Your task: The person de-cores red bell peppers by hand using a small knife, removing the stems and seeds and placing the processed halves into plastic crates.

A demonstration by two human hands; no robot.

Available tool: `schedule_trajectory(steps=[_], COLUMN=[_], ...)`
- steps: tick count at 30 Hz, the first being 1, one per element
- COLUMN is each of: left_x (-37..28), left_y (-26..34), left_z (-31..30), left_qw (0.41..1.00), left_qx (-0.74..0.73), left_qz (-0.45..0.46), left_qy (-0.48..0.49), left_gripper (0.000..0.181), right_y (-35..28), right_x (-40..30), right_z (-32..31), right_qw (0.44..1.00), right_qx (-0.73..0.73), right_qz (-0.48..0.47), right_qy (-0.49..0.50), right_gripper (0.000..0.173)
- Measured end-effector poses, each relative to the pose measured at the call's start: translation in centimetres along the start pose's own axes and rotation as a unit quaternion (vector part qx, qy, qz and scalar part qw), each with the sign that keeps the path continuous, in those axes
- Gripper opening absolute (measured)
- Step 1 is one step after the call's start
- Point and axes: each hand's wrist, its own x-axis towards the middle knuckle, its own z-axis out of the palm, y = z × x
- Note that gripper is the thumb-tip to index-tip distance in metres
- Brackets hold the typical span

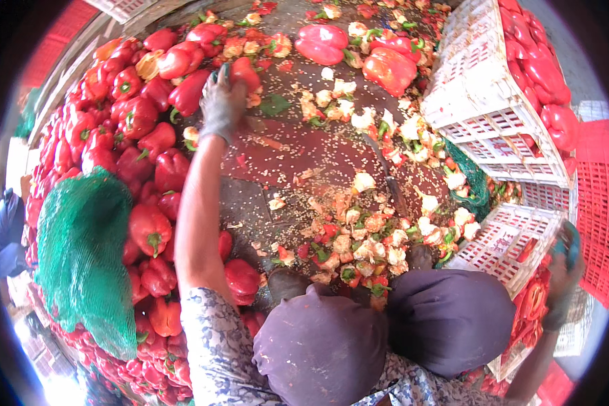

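My left hand (222, 104), in a grey glove with dark green fingertips, reaches forward to the edge of a heap of red bell peppers (137, 115). Its fingers are against a small red pepper (244, 74); whether they grip it is hard to see. At the far right, my right hand (563, 279) is blurred, gloved in grey and teal. It is over a white plastic crate (505, 238) of cut red pepper pieces (530, 304). Whether it holds anything cannot be made out. Pepper cores with stems and seeds (368, 248) lie between my purple-covered knees (319, 350) and the brown floor sheet (304, 152).
A tilted white crate (479, 91) full of red peppers stands front right, beside red crates (596, 203). Green mesh netting (89, 259) covers part of the heap at left. Large peppers (322, 44) lie ahead. A thin dark tool (395, 193) rests among the scraps.
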Motion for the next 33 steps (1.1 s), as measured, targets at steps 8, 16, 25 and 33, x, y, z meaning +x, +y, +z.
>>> schedule_trajectory(steps=[8,16,25,33], left_x=[6.0,2.9,-9.6,-17.0], left_y=[3.5,3.3,9.4,12.4], left_z=[1.3,0.7,-3.6,0.8], left_qw=[0.976,0.977,0.804,0.969], left_qx=[0.038,-0.085,-0.569,-0.225], left_qz=[0.012,-0.114,-0.144,-0.097], left_qy=[-0.216,-0.159,-0.094,-0.037], left_gripper=[0.084,0.073,0.032,0.054], right_y=[-7.9,-13.0,-5.8,-11.2], right_x=[5.6,2.7,0.2,0.5], right_z=[27.8,34.3,32.2,34.8], right_qw=[0.933,0.743,0.950,0.883], right_qx=[-0.152,-0.494,0.109,0.249], right_qz=[-0.147,-0.028,0.000,-0.012], right_qy=[-0.291,-0.451,-0.293,-0.397], right_gripper=[0.036,0.083,0.034,0.034])
